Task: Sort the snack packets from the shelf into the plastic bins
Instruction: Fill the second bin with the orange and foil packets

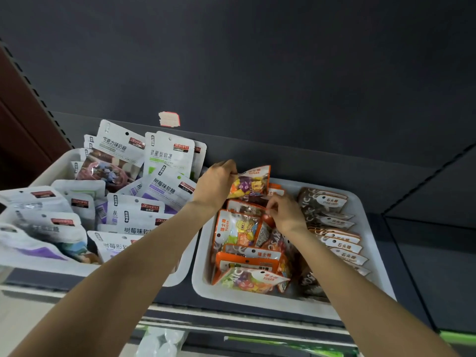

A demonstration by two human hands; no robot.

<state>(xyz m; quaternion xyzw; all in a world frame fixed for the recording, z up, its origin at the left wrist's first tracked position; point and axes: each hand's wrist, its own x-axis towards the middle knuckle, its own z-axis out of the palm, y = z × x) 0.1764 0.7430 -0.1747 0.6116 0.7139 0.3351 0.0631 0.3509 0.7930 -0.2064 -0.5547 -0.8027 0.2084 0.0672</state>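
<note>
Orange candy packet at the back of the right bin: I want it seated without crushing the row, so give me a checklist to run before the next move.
1. Left hand grips the orange candy packet by its top corner: ok.
2. Packet is over the right bin, not the left bin: ok.
3. It joins the orange row, not the brown packets: ok.
4. Right hand pinches the packet in front: ok.
5. Slot free behind that packet: cannot tell, the hands hide it.
6. Held packet upright: not ok, it tilts.
</note>
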